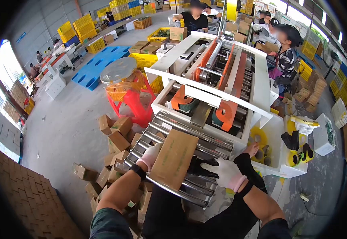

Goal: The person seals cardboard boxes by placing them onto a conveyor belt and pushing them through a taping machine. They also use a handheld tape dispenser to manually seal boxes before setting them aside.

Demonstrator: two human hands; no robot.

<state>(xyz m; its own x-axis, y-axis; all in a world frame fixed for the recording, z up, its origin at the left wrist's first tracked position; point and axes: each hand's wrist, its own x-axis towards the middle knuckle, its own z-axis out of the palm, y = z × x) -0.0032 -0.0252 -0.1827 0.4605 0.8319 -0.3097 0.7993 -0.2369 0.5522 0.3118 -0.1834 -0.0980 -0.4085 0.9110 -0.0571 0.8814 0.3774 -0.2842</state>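
A brown cardboard box (174,159) with faint green print lies at a slant on the metal roller conveyor (168,120) in front of me. My left hand (151,155), in a white glove, grips the box along its left edge; part of its fingers is hidden by the box. My right hand (226,173), also gloved, is at the right of the box, apart from it. Its fingers reach out over a black object (197,166) on the rollers, whose kind I cannot make out. The conveyor leads into a white box-sealing machine (217,99) with orange guides.
Loose small boxes (119,141) are heaped at the left below the rollers. Behind them stand a red stool (131,105) and a blue pallet (97,67). Stacked cartons (26,195) fill the lower left. Tape rolls (267,149) lie in a white bin at right. Several co-workers are beyond the machine.
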